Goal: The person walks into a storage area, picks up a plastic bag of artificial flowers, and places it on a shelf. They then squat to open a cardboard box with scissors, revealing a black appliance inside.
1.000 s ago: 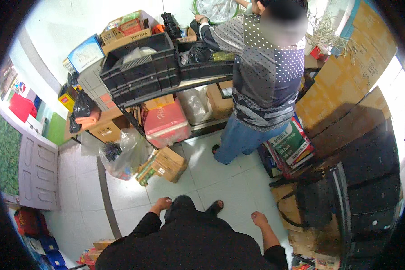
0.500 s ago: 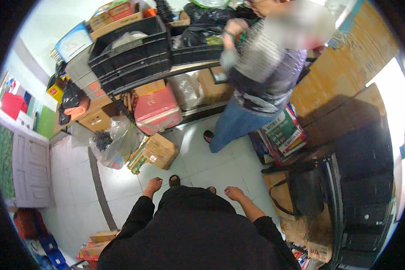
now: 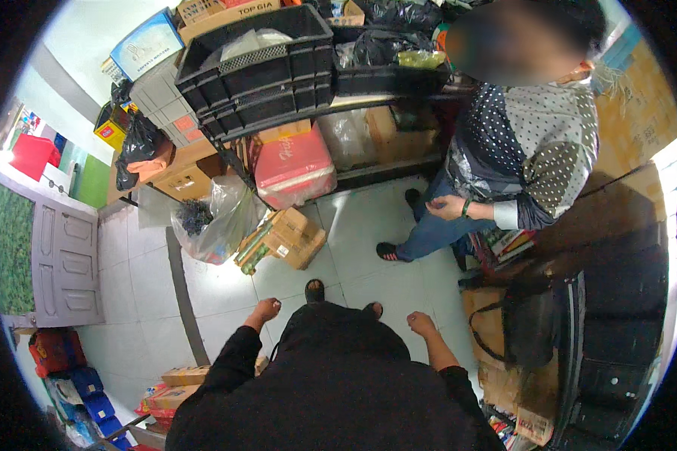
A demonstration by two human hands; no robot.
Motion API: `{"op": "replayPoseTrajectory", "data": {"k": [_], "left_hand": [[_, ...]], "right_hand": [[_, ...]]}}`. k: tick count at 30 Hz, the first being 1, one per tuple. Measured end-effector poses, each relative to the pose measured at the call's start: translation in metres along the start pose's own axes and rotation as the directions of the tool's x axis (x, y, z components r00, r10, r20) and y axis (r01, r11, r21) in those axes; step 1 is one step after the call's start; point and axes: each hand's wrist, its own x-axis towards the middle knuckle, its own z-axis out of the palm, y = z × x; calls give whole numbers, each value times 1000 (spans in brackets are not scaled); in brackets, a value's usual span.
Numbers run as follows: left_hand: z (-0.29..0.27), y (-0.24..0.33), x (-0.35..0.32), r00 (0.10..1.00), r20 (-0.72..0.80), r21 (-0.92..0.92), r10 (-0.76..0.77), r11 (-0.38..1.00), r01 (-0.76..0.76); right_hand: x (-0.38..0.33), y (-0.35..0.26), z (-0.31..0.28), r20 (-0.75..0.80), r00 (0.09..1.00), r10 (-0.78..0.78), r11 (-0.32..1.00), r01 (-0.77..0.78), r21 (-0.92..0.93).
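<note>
My left hand (image 3: 266, 310) hangs at my side over the tiled floor, its fingers loosely curled with no object visible in them. Nearest to it is an opened brown cardboard box (image 3: 299, 239) lying on the floor ahead. On my other side, my right hand (image 3: 423, 324) also hangs with curled fingers and nothing seen in it. Beyond the cardboard, a clear plastic bag (image 3: 222, 222) with dark contents slumps on the floor. A red cooler-like box (image 3: 297, 167) wrapped in plastic sits under the rack.
Another person (image 3: 519, 158) stands ahead on the right, one forearm bent across the front. Stacked black crates (image 3: 256, 98) rest on the rack. A black bag (image 3: 526, 323) and dark cases (image 3: 617, 338) line the right side. At left is a panelled door (image 3: 66, 263).
The other person has turned toward me and lowered an arm. My view has shifted, so the rack and floor items sit farther right in it. Both my hands stay low and curled.
</note>
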Motion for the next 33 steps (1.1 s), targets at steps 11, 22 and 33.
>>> {"op": "replayPoseTrajectory", "data": {"k": [11, 22, 33], "left_hand": [[-76, -7, 13, 991, 117, 116, 62, 990, -76], [3, -45, -25, 979, -148, -271, -138, 958, 94], [97, -42, -115, 967, -99, -324, -236, 926, 193]], "right_hand": [[-35, -69, 31, 49, 994, -93, 996, 92, 24], [-34, -125, 20, 76, 973, -220, 964, 204, 171], [-75, 3, 42, 246, 969, -15, 992, -17, 128]]}}
